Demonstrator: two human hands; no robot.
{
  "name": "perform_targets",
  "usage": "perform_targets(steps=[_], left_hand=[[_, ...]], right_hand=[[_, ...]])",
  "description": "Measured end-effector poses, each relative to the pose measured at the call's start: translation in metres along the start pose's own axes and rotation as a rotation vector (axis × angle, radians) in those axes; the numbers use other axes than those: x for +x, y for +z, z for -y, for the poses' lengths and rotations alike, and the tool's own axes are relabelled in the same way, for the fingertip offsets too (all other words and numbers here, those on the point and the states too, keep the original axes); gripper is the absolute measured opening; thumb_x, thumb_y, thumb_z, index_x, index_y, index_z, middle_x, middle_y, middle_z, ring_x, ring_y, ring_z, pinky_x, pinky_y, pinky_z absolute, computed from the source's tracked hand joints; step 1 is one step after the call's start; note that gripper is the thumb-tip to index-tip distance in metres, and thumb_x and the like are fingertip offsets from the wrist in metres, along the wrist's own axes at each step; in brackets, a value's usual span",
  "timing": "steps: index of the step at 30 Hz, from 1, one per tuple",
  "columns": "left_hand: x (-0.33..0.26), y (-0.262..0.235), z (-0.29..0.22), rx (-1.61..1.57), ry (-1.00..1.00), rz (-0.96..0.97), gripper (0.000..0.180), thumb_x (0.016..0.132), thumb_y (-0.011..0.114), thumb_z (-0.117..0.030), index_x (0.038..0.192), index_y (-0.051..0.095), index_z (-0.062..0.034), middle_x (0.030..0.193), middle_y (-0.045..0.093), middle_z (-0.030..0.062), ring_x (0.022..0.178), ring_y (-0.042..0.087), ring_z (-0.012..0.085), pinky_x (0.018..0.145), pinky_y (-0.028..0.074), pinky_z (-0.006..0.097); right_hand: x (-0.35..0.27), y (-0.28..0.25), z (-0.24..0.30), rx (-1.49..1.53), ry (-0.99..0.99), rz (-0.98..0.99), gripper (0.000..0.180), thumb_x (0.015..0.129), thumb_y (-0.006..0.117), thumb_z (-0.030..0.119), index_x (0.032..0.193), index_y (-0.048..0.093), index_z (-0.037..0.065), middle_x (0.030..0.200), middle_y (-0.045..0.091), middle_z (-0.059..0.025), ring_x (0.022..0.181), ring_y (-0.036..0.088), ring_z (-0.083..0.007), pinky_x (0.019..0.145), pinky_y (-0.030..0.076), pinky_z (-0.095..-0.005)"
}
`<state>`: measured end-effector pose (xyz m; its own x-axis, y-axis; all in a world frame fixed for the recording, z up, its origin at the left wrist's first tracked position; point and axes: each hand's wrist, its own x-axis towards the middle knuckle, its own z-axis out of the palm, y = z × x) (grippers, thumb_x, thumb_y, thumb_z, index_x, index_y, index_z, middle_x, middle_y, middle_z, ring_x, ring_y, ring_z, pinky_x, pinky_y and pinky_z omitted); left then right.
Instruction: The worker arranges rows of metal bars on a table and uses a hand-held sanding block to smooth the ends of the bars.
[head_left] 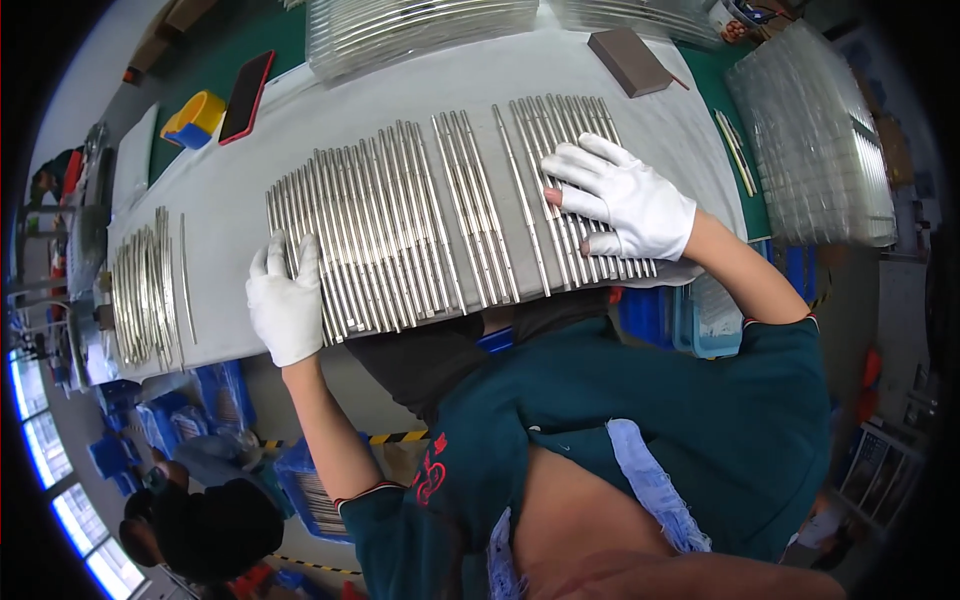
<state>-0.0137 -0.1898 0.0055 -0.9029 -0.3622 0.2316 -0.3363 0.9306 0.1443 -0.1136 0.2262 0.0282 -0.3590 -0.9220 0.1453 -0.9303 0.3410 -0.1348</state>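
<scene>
A long row of thin shiny metal rods (420, 215) lies side by side on a grey sheet (330, 110) that covers the table. My left hand (286, 300), in a white glove, rests flat on the rods at the row's left end, fingers spread. At the right end my right hand (625, 195), also in a white glove with cut fingertips, presses flat on the rods. Neither hand grips anything. Small gaps split the row in the middle and right.
A second bunch of rods (145, 290) lies at the far left. Clear plastic trays (820, 140) stack at the right, more (410, 30) at the back. A red phone (246, 96), a yellow-blue object (195, 118) and a brown block (630, 60) lie behind. Another person (200, 525) sits below left.
</scene>
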Motion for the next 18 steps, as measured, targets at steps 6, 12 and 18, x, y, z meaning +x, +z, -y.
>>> perform_targets(steps=[6,12,18], left_hand=[[0.0,0.001,0.001,-0.002,0.015,-0.029,0.055,0.097,0.063,-0.055,0.132,0.069,-0.013,0.132,0.065,0.0185,0.116,0.064,0.0379,0.098,0.053,0.047],[-0.001,0.004,0.002,0.002,0.007,-0.049,0.05,0.096,0.063,-0.052,0.13,0.069,-0.015,0.13,0.066,0.0167,0.114,0.065,0.0377,0.096,0.053,0.047],[-0.001,0.004,0.003,-0.029,0.001,-0.029,0.05,0.098,0.063,-0.05,0.13,0.069,-0.0134,0.131,0.066,0.0177,0.115,0.064,0.0378,0.098,0.052,0.047]], right_hand=[[0.081,0.026,0.024,0.125,-0.294,-0.081,0.07,0.091,0.06,0.055,0.143,0.053,0.008,0.152,0.048,-0.0213,0.143,0.043,-0.0385,0.121,0.029,-0.0527],[0.174,0.065,0.057,0.135,-0.374,-0.039,0.071,0.095,0.057,0.057,0.148,0.05,0.01,0.158,0.042,-0.0215,0.147,0.038,-0.0381,0.124,0.025,-0.0532],[0.14,0.054,0.034,0.107,-0.3,0.002,0.066,0.096,0.056,0.053,0.148,0.051,0.013,0.158,0.043,-0.0207,0.149,0.037,-0.0377,0.125,0.022,-0.0527]])
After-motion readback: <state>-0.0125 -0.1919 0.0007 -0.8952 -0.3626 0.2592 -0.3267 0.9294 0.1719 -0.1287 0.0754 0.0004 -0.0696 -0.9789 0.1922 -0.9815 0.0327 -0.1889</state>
